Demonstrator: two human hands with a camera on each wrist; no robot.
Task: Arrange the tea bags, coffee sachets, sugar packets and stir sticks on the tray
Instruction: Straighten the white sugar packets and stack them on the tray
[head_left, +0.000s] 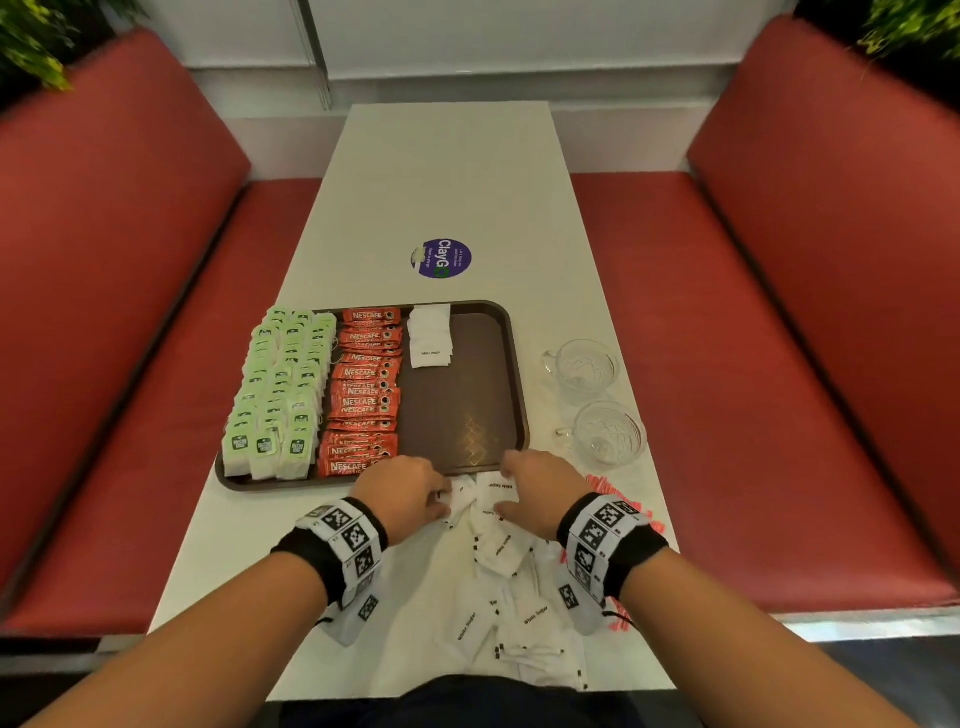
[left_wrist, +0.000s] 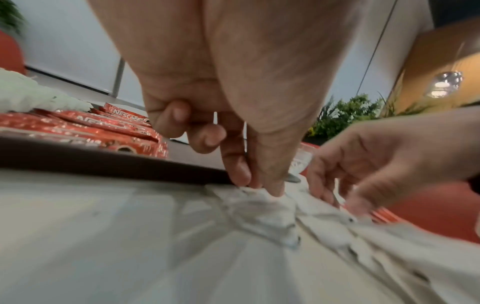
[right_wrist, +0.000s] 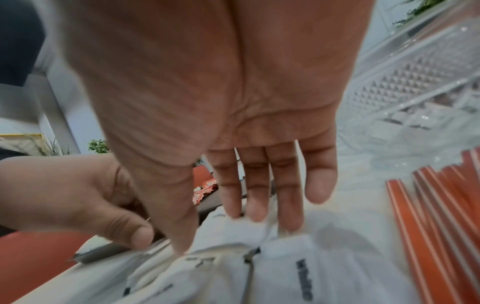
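A brown tray (head_left: 467, 395) holds rows of green tea bags (head_left: 280, 384), a column of red coffee sachets (head_left: 363, 389) and a small stack of white sugar packets (head_left: 430, 335). Loose sugar packets (head_left: 504, 551) lie in a heap on the white table in front of the tray. My left hand (left_wrist: 262, 185) pinches one packet (left_wrist: 259, 203) between thumb and fingers at the tray's near rim. My right hand (right_wrist: 221, 230) hovers beside it, its straight fingers (right_wrist: 288, 205) and thumb touching the top of the heap. Orange stir sticks (right_wrist: 428, 205) lie to the right of that hand.
Two clear glass cups (head_left: 584, 369) (head_left: 608, 434) stand right of the tray. A round purple sticker (head_left: 441, 258) is on the table beyond it. Red benches (head_left: 130, 312) flank the table. The tray's right half is bare.
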